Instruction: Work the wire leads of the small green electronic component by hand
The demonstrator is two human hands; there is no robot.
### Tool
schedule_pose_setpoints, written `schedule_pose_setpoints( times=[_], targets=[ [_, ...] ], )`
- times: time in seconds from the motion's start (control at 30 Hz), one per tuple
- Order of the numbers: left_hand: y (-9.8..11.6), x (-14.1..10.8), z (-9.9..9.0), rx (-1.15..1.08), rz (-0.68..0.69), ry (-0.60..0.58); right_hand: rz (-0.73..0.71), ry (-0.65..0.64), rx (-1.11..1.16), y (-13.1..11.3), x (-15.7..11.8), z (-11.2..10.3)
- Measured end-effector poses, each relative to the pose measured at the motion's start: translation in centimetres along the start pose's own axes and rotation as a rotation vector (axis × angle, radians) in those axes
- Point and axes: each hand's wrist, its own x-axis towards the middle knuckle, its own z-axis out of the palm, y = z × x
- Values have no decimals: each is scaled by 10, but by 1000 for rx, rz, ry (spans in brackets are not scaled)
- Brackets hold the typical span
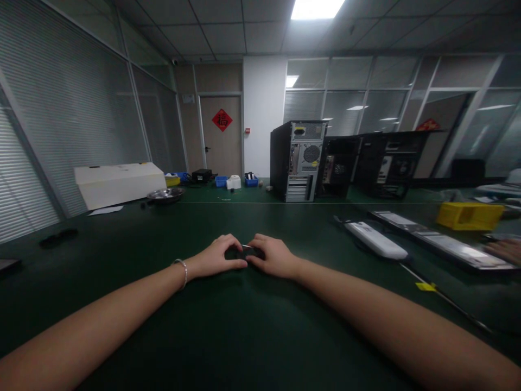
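My left hand (222, 255) and my right hand (272, 255) rest close together above the dark green table (240, 336), their fingertips almost meeting. A small, thin, pale sliver of something (247, 247) shows between them at the fingers. Curled fingers and thumb of the right hand close round its end. On the left, fingers bend toward the same spot, with the thumb stretched out below them. What kind of thing it is cannot be made out; the fingers and dim light hide most of it. A bracelet (182, 273) circles the left wrist.
Several black computer cases (280, 163) stand at the back right. Right of my arm lie a white elongated device (376, 240) with a cord, a long flat panel and a yellow bin (470, 216). Another person's hand (504, 250) appears far right. A metal bowl (165, 195) and white box (122, 184) sit back left.
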Motion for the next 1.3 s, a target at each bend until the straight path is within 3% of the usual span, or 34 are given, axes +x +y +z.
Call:
schedule_pose_setpoints(
  times=[0.43,0.77,1.3],
  targets=[
    [-2,1,4,-29,90,3,-7,-23,-51,1,2,1],
    [-2,4,3,-168,-24,25,71,-22,-3,3,5,2],
    [-10,7,8,-405,-85,37,263,-173,122,14,18,0]
  ],
)
